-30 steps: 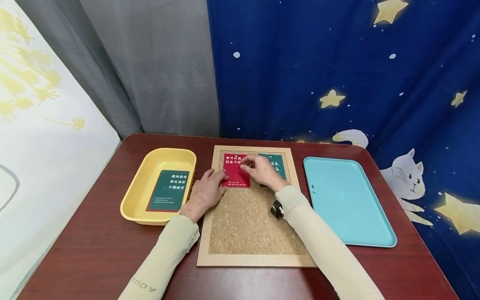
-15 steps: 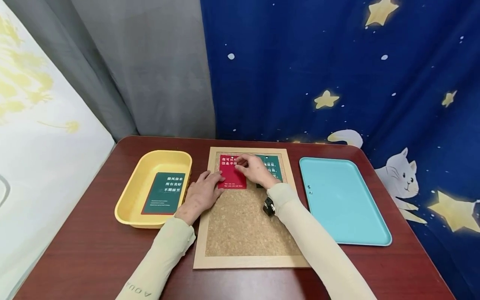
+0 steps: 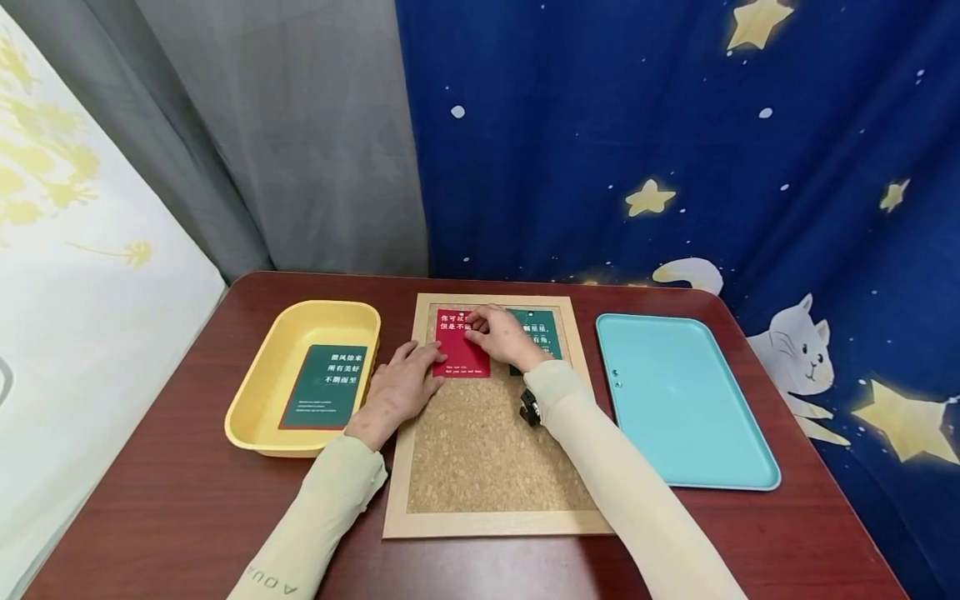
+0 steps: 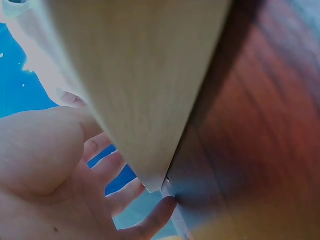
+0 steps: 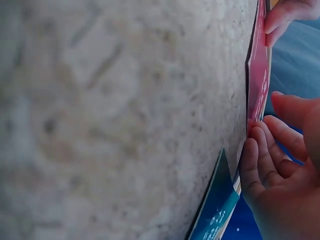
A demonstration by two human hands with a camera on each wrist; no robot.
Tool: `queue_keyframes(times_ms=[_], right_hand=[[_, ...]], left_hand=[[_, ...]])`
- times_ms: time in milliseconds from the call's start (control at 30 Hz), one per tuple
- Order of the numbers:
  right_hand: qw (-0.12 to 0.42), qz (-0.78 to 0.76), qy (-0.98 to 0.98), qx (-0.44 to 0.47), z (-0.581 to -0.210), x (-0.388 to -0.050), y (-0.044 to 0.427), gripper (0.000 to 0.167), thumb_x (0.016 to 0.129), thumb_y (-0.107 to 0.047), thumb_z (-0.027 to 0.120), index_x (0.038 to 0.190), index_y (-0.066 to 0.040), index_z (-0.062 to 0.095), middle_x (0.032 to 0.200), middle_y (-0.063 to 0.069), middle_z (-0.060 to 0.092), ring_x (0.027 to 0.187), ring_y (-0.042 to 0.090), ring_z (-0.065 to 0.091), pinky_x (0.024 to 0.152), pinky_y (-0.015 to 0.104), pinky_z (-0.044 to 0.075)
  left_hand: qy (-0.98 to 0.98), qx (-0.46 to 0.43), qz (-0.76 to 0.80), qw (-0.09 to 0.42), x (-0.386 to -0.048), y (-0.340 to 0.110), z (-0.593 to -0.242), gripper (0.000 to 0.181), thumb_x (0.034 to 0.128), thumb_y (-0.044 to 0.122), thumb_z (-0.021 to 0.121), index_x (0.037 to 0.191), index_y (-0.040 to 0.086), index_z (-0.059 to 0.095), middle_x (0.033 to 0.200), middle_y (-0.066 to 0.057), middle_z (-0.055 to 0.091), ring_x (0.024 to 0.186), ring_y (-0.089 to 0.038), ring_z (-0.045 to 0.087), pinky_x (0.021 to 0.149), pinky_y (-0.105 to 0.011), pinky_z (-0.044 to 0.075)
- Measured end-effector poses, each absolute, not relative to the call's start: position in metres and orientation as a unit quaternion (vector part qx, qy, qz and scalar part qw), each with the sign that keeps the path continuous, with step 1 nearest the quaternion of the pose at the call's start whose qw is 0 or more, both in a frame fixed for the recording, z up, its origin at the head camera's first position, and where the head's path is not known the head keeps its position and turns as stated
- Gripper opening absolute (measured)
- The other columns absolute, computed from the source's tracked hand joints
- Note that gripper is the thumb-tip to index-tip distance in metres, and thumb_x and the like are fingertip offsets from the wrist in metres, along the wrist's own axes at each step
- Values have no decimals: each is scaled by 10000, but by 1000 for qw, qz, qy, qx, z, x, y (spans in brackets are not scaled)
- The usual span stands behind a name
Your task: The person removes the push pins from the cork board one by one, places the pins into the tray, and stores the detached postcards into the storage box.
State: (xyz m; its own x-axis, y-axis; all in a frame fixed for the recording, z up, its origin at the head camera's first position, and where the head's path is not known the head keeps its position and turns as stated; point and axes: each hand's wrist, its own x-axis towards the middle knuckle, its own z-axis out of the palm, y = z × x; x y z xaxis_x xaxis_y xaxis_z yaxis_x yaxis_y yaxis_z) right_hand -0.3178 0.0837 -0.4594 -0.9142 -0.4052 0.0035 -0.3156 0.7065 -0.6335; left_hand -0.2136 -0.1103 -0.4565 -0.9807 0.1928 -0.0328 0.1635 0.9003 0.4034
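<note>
In the head view, a red card (image 3: 462,354) with white printing lies on the upper left of a wood-framed cork board (image 3: 495,450). A small pale pin head shows at its top. My left hand (image 3: 401,385) rests across the board's left frame, fingers spread, fingertips touching the card's left side. My right hand (image 3: 501,335) covers the card's upper right part. In the right wrist view its loosely bent fingers (image 5: 267,167) touch the card's surface, the thumb standing apart; I see nothing held. A green card (image 3: 542,327), also pinned, lies partly under that hand.
Left of the board stands a yellow tub (image 3: 258,400) with another green card (image 3: 324,387) inside. To the right lies a light blue tray (image 3: 690,400) with small shiny pieces (image 3: 617,378) near its left edge. Curtains hang behind the brown table (image 3: 165,483).
The head view has shifted a little, so everything sits slightly further left. Both hands stay at the red card; the right one has barely moved over it.
</note>
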Motion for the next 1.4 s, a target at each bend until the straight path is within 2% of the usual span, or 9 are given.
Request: queue_keyframes(times_ms=[200, 467, 833, 1100, 1400], right_hand=[[61, -323, 923, -199, -460, -320, 81, 313, 1030, -193, 659, 1300, -34, 660, 1150, 107, 654, 999, 219, 640, 918, 343, 548], [78, -335, 920, -187, -463, -327, 84, 298, 1045, -222, 643, 1310, -91, 672, 1111, 88, 659, 956, 208, 624, 862, 329, 532], [70, -336, 920, -192, -464, -333, 83, 334, 1042, -237, 647, 1352, -120, 683, 1074, 91, 698, 959, 214, 641, 851, 338, 530], [87, -346, 917, -178, -461, -340, 83, 355, 1050, -260, 633, 1392, -177, 674, 1128, 101, 731, 1004, 233, 658, 885, 365, 531], [100, -343, 917, -176, -462, -345, 83, 364, 1044, -261, 642, 1400, -193, 672, 1058, 91, 724, 914, 198, 630, 801, 293, 480]], left_hand=[[975, 94, 201, 32, -214, -112, -457, 425, 1009, 294, 678, 1407, 164, 603, 1638, -83, 457, 1553, -393, 317, 1119, -738, 400], [973, 96, 206, 33, -212, -111, -457, 431, 1010, 294, 676, 1413, 160, 598, 1645, -84, 448, 1557, -394, 310, 1127, -742, 389], [972, 93, 214, 32, -212, -110, -457, 426, 1003, 291, 688, 1403, 166, 608, 1642, -78, 453, 1562, -392, 303, 1136, -747, 375], [972, 97, 210, 28, -214, -111, -458, 433, 998, 289, 694, 1403, 164, 608, 1641, -75, 454, 1556, -389, 310, 1132, -738, 386], [972, 96, 212, 31, -212, -112, -457, 445, 998, 301, 693, 1413, 167, 601, 1640, -81, 454, 1554, -393, 313, 1146, -728, 380]])
